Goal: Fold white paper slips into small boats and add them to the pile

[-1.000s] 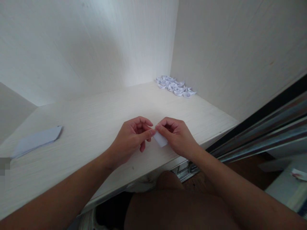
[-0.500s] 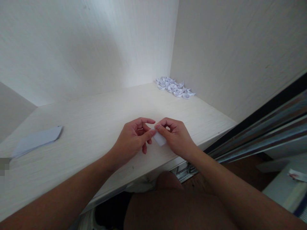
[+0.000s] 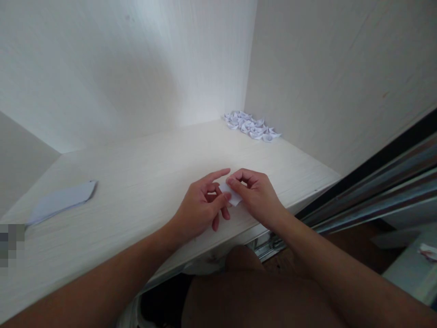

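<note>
Both my hands meet over the front part of a pale wooden shelf (image 3: 143, 182). Between them is a small folded piece of white paper (image 3: 232, 194). My left hand (image 3: 205, 207) pinches its left side with thumb and fingers, the index finger stretched out above it. My right hand (image 3: 257, 196) is curled, its fingertips pressed on the paper's top edge. The paper sits just above the shelf surface.
A heap of several small folded white paper pieces (image 3: 252, 126) lies in the back right corner of the shelf. A stack of flat white paper sheets (image 3: 63, 200) lies at the left. White walls enclose the shelf on three sides. A metal sliding rail (image 3: 375, 200) runs at the right.
Both hands have shifted slightly right with the paper. My left index finger has straightened out over it.
</note>
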Action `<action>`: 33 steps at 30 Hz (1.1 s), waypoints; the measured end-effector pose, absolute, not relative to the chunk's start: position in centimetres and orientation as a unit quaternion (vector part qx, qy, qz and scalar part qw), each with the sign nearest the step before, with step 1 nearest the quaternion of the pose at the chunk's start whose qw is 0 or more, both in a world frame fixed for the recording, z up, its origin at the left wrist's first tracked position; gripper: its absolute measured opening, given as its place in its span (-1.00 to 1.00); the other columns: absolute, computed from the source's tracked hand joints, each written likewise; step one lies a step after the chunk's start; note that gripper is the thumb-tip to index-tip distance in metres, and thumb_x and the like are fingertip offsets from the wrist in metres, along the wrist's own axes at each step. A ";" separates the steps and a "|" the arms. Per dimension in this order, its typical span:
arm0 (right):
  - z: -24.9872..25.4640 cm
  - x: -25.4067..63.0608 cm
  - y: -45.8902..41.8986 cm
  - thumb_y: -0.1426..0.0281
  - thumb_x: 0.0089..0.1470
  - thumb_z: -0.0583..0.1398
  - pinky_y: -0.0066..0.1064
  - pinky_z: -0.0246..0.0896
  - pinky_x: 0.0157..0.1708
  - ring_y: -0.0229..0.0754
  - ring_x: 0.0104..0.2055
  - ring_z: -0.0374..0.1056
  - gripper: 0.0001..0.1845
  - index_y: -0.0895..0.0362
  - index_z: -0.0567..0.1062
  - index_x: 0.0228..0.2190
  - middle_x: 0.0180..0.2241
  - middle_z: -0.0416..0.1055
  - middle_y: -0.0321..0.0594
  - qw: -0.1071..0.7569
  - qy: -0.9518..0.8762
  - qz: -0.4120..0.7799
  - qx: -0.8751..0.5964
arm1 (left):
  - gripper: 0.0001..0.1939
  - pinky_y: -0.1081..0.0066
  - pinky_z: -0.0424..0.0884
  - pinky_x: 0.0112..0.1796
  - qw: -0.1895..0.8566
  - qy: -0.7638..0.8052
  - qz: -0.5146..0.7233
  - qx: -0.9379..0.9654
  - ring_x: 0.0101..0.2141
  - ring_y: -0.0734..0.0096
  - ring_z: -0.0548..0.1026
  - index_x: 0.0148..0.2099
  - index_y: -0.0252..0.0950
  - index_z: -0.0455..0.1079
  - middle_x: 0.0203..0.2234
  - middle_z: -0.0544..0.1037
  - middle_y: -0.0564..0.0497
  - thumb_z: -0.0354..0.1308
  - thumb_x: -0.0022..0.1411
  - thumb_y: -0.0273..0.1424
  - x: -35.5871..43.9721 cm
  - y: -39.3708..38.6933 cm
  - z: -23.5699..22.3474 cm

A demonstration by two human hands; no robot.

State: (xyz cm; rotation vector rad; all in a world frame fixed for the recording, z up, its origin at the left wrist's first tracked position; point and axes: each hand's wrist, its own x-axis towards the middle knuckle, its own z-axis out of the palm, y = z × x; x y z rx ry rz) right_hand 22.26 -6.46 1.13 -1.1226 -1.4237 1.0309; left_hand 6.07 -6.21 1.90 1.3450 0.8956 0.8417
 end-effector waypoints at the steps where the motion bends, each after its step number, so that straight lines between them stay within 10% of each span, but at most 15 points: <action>1: 1.1 22.3 -6.5 0.23 0.10 0.24 -0.42 0.03 -0.51 -0.34 -0.54 0.15 -0.72 0.14 0.45 -0.54 -0.57 0.33 -0.37 0.505 -0.588 0.428 -0.465 | -0.27 0.58 0.31 -0.81 0.616 0.383 0.370 0.580 -0.70 0.46 0.45 0.37 -0.34 0.20 -0.57 0.47 0.15 0.30 0.20 -0.34 6.1 -6.2 1.8; 13: 0.8 22.0 -6.3 0.22 0.09 0.28 -0.39 0.11 -0.46 -0.28 -0.49 0.23 -0.75 0.12 0.49 -0.48 -0.53 0.41 -0.32 0.541 -0.545 0.452 -0.453 | -0.67 0.60 0.14 -0.79 0.588 0.438 0.346 0.585 -0.80 0.63 0.27 -0.44 -0.30 0.31 -0.67 0.43 0.14 0.30 0.20 -0.21 6.1 -5.8 1.7; 33: 0.7 21.9 -4.3 0.22 -0.10 0.36 -0.38 -0.04 -0.45 -0.31 -0.49 0.07 -0.72 0.12 0.43 -0.55 -0.56 0.23 -0.41 0.673 -0.334 0.462 -0.471 | -0.77 0.55 0.05 -0.68 0.565 0.399 0.215 0.690 -0.71 0.56 0.19 -0.47 -0.26 0.31 -0.75 0.29 0.17 0.17 0.19 -0.29 6.4 -7.1 1.9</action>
